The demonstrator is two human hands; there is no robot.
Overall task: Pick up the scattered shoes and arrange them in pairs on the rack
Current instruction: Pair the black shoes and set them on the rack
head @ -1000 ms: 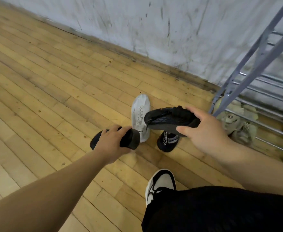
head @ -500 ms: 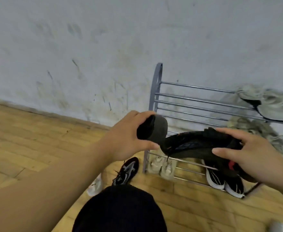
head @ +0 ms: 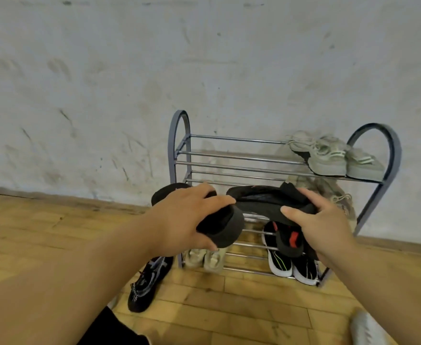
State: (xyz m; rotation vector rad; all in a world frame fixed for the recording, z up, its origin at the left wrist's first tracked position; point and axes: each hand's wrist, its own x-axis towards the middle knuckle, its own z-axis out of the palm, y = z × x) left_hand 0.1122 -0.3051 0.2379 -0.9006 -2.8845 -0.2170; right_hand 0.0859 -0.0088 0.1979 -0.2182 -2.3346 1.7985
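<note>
Left hand is gripping a black shoe, right hand is gripping a second black shoe, both being held up right in front of the rack. Green sneakers are sitting on its top shelf, and a black sneaker is lying on the floor beside it.

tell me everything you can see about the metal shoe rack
The shoe rack is a grey-blue metal frame with arched ends and three tiers of thin rods. It stands upright on the wooden floor against the scuffed wall. Pale green sneakers sit at the top tier's right end, a beige pair on the middle tier, and small beige shoes and black trainers on the bottom. The left hand and right hand hold black shoes in front of it.
</note>
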